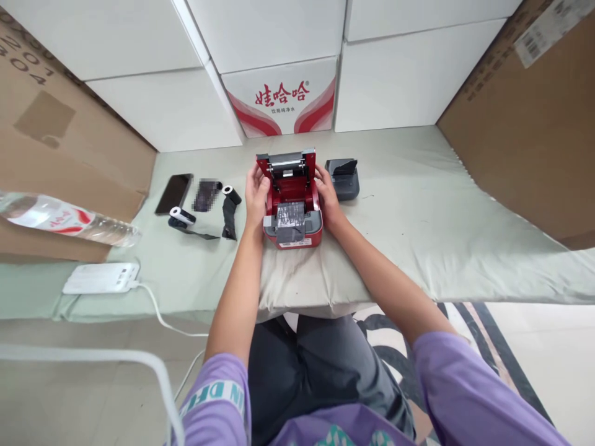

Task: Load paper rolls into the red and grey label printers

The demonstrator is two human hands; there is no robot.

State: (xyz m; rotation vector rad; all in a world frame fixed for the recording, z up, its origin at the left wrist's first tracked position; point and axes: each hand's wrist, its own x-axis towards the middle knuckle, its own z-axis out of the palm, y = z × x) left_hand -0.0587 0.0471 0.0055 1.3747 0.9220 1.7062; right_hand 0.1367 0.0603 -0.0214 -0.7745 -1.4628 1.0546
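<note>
A red and grey label printer (318,238) stands near the front edge of the cloth-covered surface, its lid (286,162) raised. Inside it, a strip of dark printed labels (290,223) comes forward over the front lip. My left hand (257,193) grips the printer's left side, thumb towards the lid. On the opposite side my right hand (328,197) holds it too, with some fingertips hidden behind the lid. Just beyond the right hand sits a dark grey case-like object (344,186) with a black flap. Two small rolls with black tails, a white-cored roll (183,215) and another roll (231,194), lie left.
A dark phone (175,193) and a pixelated dark item (206,195) lie further left. A white power bank (101,278) with a cable and a water bottle (69,218) are at far left. White cartons (279,96) stand behind; brown boxes (525,124) flank the surface.
</note>
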